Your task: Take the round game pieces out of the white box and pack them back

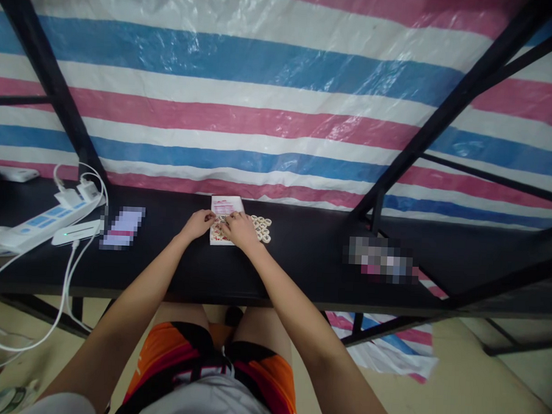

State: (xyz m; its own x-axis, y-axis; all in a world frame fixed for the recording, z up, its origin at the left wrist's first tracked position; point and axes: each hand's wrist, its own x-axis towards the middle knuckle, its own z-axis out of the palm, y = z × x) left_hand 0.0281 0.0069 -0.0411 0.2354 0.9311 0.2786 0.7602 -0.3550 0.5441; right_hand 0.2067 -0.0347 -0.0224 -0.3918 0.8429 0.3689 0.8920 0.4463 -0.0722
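Observation:
A small white box (227, 203) with red print lies on the black desk. Round cream xiangqi pieces (220, 234), some with red characters, fill part of it. More pieces with dark characters (263, 232) lie in close rows on the desk, just right of the box. At the box's left edge is my left hand (197, 225), its fingers curled inward by the pieces. My right hand (242, 231) reaches across the box's right side, fingers bent down onto the pieces and hiding several of them. What either hand's fingertips hold is too small to make out.
To the left, a white power strip (41, 224) with plugs and cables stands near a white device (77, 232) and a blurred phone-like object (123, 228). A blurred item (381, 260) lies right. Black metal posts (397, 154) and a striped plastic sheet (244, 108) rise behind.

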